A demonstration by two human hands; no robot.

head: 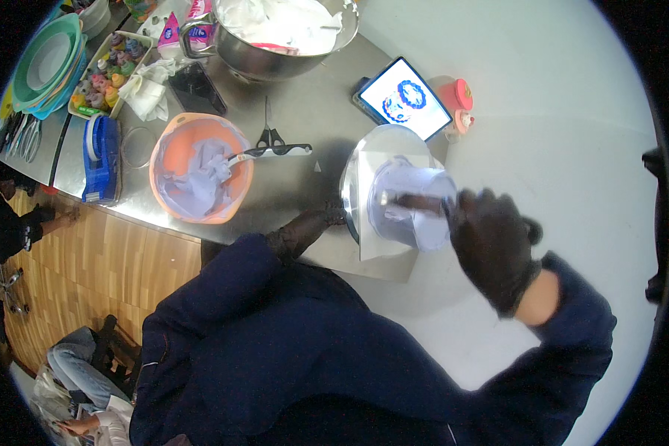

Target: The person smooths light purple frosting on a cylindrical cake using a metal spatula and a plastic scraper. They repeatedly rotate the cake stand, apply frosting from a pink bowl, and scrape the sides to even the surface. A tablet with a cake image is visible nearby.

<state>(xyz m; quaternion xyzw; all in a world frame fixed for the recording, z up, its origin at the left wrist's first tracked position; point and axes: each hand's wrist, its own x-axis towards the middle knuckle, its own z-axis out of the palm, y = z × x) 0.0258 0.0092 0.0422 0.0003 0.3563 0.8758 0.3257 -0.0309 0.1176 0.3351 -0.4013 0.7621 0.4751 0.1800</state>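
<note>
A tall cake (393,175) coated in lavender cream stands on a square white board (368,250). Under the board is a round metal cake turntable (389,137). My right hand (493,245), in a black glove, grips a spatula (421,204) whose blade lies against the cream, blurred by motion. At the turntable's left rim are the fingers of my gloved left hand (306,228); how they are closed is too dark to make out. An orange bowl (164,159) to the left holds more lavender cream (200,181) and a white-handled spatula (290,149).
Black scissors (268,131) lie behind the bowl's spatula. A lit tablet (406,97) leans behind the turntable, near the pale wall (541,167). Farther back are a steel mixing bowl (256,58) of white cream, a phone (197,89) and a blue tape dispenser (101,159). People sit at left.
</note>
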